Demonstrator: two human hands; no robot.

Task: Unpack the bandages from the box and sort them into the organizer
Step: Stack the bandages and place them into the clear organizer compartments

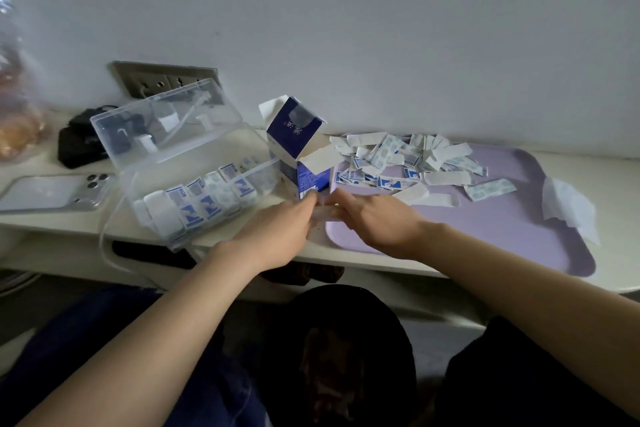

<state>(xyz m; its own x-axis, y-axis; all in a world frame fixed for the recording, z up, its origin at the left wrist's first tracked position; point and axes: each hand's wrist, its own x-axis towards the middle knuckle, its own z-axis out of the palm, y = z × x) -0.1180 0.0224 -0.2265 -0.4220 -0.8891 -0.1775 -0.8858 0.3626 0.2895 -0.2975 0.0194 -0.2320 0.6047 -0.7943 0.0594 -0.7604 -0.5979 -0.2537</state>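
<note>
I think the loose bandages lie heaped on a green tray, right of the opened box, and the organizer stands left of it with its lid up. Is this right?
Not quite: in the head view the tray is pale purple, not green. The rest holds: loose bandages heaped on it, right of the opened box, organizer left of it, lid up.

The pale strip [325, 214] pinched by left hand [277, 236] and right hand [377, 224] is blurred; far left, a clear plastic bag [17, 87] is cropped.
</note>
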